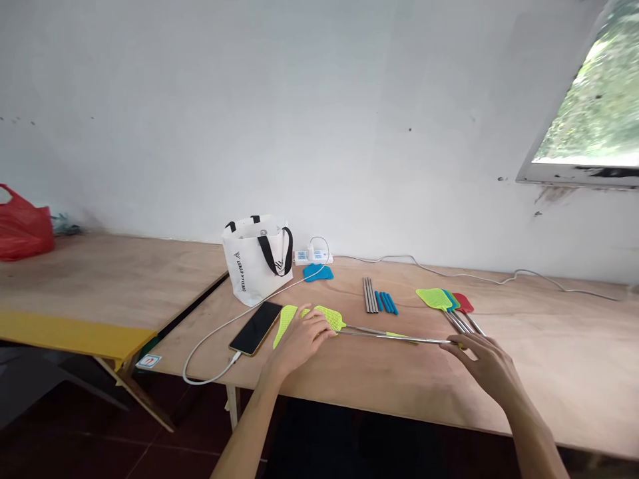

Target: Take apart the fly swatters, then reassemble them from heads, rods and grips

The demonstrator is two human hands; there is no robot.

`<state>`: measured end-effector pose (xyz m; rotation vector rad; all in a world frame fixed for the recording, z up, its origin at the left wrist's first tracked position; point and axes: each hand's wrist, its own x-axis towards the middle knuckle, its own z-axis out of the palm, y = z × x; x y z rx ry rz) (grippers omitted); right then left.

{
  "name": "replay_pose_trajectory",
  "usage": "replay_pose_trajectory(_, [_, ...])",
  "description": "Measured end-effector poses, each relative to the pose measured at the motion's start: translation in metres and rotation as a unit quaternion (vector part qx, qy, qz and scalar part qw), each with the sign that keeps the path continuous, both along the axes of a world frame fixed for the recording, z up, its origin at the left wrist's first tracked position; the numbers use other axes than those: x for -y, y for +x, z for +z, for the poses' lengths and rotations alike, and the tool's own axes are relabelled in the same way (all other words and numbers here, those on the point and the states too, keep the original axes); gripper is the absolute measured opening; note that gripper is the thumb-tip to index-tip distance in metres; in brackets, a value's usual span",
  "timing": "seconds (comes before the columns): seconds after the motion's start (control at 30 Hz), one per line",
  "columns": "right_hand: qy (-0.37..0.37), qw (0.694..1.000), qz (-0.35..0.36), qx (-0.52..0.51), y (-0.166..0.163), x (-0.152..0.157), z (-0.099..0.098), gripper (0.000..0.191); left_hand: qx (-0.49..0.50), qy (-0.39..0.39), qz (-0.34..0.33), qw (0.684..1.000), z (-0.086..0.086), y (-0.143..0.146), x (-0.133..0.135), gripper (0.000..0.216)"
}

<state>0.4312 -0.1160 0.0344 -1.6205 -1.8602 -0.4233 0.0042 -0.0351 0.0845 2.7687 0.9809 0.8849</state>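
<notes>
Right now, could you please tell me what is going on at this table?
Someone's left hand and right hand hold a thin metal rod between them. Yellow-green mesh heads lie by the left hand. Swatters lie beyond the right hand, with metal tubes and blue sticks to their left.

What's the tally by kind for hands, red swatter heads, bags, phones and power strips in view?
Hands: 2 (left hand, right hand)
Red swatter head: 1
Bags: 2 (white bag, red bag)
Phone: 1
Power strip: 1
Total: 7
</notes>
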Motion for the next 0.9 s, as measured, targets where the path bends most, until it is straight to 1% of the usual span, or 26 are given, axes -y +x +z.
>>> replay_pose_trajectory(0.1, [-0.049,0.998,0.013,-0.021,-0.003,-0.001,0.0,0.043,0.004,-0.013,0.011,1.0,0.002,-0.003,0.002,0.025])
replay_pose_trajectory(0.17, [-0.066,0.997,0.029,-0.031,-0.005,-0.003,-0.001,0.043,0.008,-0.018,0.031,0.999,0.001,-0.005,0.002,0.025])
replay_pose_trajectory(0.27, [-0.055,0.997,0.046,-0.033,-0.007,-0.005,-0.001,0.045,0.013,-0.024,0.044,0.999,0.002,-0.008,0.001,0.029])
replay_pose_trajectory(0.4, [-0.039,0.996,0.073,-0.028,-0.01,-0.003,0.002,0.044,0.024,-0.011,0.025,0.999,0.006,-0.013,0.001,0.033])
replay_pose_trajectory(0.47, [-0.032,0.996,0.078,-0.027,-0.017,-0.002,0.006,0.043,0.028,-0.005,0.022,0.999,0.006,-0.011,0.001,0.032])
replay_pose_trajectory(0.53, [-0.027,0.995,0.09,-0.023,-0.035,-0.002,0.01,0.042,0.028,-0.001,0.015,1.0,0.001,-0.002,0.003,0.03])
replay_pose_trajectory(0.6, [-0.028,0.993,0.114,-0.016,-0.063,-0.004,0.01,0.041,0.023,0.006,-0.004,1.0,-0.007,0.014,0.007,0.027])
replay_pose_trajectory(0.67, [-0.038,0.99,0.134,-0.008,-0.094,-0.007,0.006,0.043,0.01,0.008,-0.033,0.999,-0.016,0.03,0.011,0.025])
replay_pose_trajectory(0.73, [-0.037,0.99,0.134,0.004,-0.12,-0.01,-0.001,0.045,-0.009,0.005,-0.047,0.999,-0.022,0.041,0.015,0.026])
replay_pose_trajectory(0.8, [-0.037,0.991,0.129,0.01,-0.137,-0.011,-0.007,0.046,-0.021,0.006,-0.047,0.999,-0.024,0.045,0.018,0.028])
replay_pose_trajectory(0.9, [-0.047,0.99,0.136,0.004,-0.144,-0.01,-0.01,0.046,-0.028,0.022,-0.041,0.999,-0.021,0.043,0.022,0.03])
